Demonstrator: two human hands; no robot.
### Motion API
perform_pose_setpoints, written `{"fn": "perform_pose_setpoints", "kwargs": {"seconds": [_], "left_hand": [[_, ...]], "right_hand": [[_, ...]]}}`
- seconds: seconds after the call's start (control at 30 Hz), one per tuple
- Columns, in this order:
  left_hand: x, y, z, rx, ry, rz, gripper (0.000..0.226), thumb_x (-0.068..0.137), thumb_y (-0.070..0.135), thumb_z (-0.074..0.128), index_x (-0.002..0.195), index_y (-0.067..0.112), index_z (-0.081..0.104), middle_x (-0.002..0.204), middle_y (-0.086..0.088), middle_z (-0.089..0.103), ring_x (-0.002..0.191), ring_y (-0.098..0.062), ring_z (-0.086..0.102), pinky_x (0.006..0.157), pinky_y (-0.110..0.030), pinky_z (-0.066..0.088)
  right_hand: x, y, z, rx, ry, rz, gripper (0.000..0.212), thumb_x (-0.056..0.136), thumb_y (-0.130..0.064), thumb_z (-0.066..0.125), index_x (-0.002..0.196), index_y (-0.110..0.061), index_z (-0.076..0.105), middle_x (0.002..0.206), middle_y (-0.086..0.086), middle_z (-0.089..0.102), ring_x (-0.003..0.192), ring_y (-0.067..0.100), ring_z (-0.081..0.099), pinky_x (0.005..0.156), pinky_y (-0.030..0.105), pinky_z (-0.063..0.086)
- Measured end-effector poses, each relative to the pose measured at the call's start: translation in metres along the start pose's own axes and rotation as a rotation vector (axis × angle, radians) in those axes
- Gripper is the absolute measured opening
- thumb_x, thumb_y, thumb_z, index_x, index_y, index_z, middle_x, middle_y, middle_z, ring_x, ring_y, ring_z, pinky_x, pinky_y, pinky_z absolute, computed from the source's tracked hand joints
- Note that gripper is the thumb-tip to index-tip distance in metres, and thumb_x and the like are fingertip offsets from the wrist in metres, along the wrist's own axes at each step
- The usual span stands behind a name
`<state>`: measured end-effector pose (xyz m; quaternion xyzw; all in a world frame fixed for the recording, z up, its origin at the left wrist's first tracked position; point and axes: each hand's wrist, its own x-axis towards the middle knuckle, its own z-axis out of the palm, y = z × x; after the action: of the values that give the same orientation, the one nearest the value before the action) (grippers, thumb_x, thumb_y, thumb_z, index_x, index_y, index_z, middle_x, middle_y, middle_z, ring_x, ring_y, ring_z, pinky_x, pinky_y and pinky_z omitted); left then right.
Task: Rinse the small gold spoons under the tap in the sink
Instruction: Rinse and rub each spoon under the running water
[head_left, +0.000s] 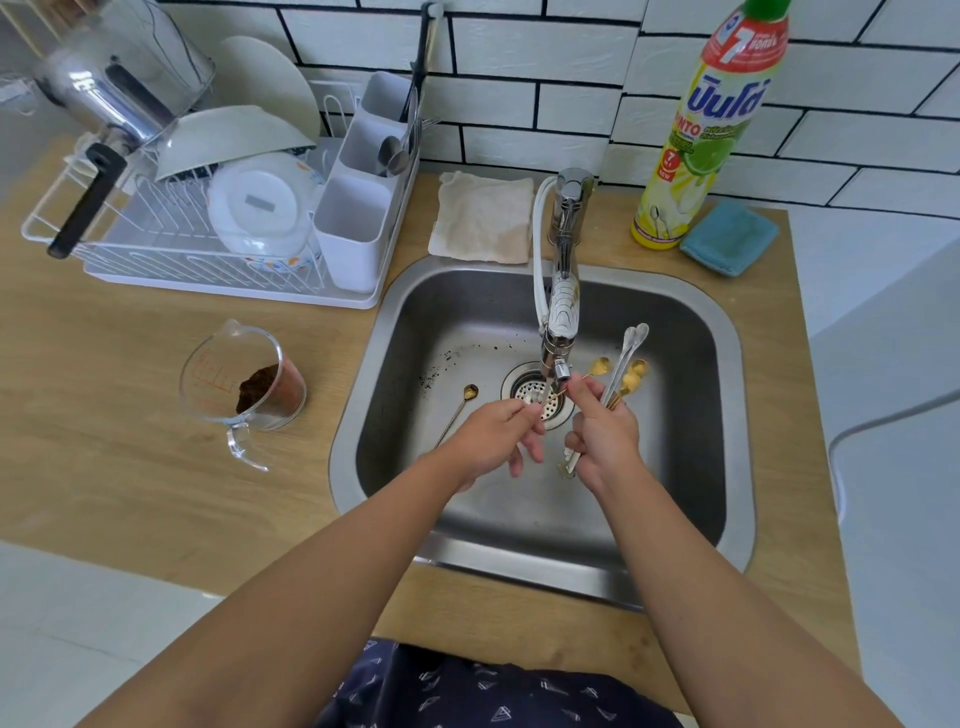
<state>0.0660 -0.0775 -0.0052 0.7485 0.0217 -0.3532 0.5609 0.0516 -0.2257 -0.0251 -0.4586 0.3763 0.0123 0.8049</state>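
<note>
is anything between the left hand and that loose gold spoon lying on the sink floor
Nothing visible. The loose gold spoon lies on bare sink floor just left of the left hand, its handle running toward the wrist. Only scattered dark specks are nearby.

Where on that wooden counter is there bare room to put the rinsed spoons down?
Bare wooden counter lies in front of the glass measuring jug, left of the steel sink. Behind the sink it is crowded: beige cloth, yellow detergent bottle, blue sponge.

Bright, even daylight; wide-angle edge distortion
</note>
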Motion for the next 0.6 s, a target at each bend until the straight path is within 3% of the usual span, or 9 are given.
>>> {"fn": "perform_pose_setpoints", "kwargs": {"seconds": [0.1,0.17,0.23,0.37,0.43,0.6], "left_hand": [[-0.005,0.000,0.000,0.015,0.041,-0.050,0.049,0.104,0.051,0.043,0.072,0.015,0.054,0.047,0.006,0.048,0.039,-0.007,0.038,0.041,-0.019,0.031],[-0.011,-0.001,-0.001,-0.012,-0.004,-0.092,0.049,0.105,0.052,0.039,0.074,0.017,0.050,0.048,0.009,0.041,0.040,-0.005,0.033,0.040,-0.018,0.028],[-0.018,-0.002,-0.003,-0.074,-0.072,-0.140,0.044,0.108,0.045,0.035,0.078,0.017,0.048,0.051,0.008,0.037,0.041,-0.005,0.030,0.042,-0.018,0.026],[-0.029,-0.007,-0.006,-0.091,-0.084,-0.160,0.024,0.105,0.026,0.036,0.100,0.011,0.056,0.064,0.002,0.052,0.047,-0.009,0.039,0.048,-0.020,0.033],[-0.030,-0.009,-0.004,-0.116,-0.031,-0.119,0.020,0.107,0.024,0.040,0.116,0.008,0.049,0.074,-0.001,0.063,0.048,-0.010,0.044,0.050,-0.020,0.039],[-0.018,-0.007,0.009,-0.213,-0.166,-0.138,0.016,0.108,0.028,0.045,0.105,0.013,0.042,0.070,-0.001,0.065,0.044,-0.009,0.038,0.047,-0.020,0.033]], "right_hand": [[-0.003,0.011,0.005,-0.052,-0.097,0.067,0.016,0.095,-0.021,0.073,0.080,-0.021,0.073,0.062,-0.005,0.062,0.038,0.002,0.026,0.034,0.019,0.024],[-0.006,0.019,0.008,-0.125,-0.157,0.115,0.011,0.097,-0.026,0.071,0.089,-0.019,0.072,0.077,-0.001,0.075,0.040,0.003,0.029,0.035,0.019,0.027],[-0.007,0.024,0.011,-0.158,-0.181,0.139,0.024,0.101,-0.031,0.065,0.085,-0.018,0.076,0.087,0.004,0.075,0.044,0.004,0.030,0.037,0.019,0.028],[-0.004,0.023,0.011,-0.046,-0.207,0.147,0.021,0.104,-0.031,0.060,0.095,-0.015,0.070,0.079,0.001,0.070,0.045,0.003,0.030,0.036,0.016,0.025],[-0.003,0.022,0.011,-0.048,-0.229,0.137,0.019,0.105,-0.031,0.057,0.099,-0.015,0.065,0.073,-0.003,0.069,0.046,0.003,0.034,0.037,0.015,0.027],[-0.005,0.020,0.012,-0.133,-0.177,0.127,0.030,0.107,-0.038,0.051,0.093,-0.015,0.063,0.069,-0.005,0.065,0.056,0.006,0.052,0.051,0.023,0.042]]}}
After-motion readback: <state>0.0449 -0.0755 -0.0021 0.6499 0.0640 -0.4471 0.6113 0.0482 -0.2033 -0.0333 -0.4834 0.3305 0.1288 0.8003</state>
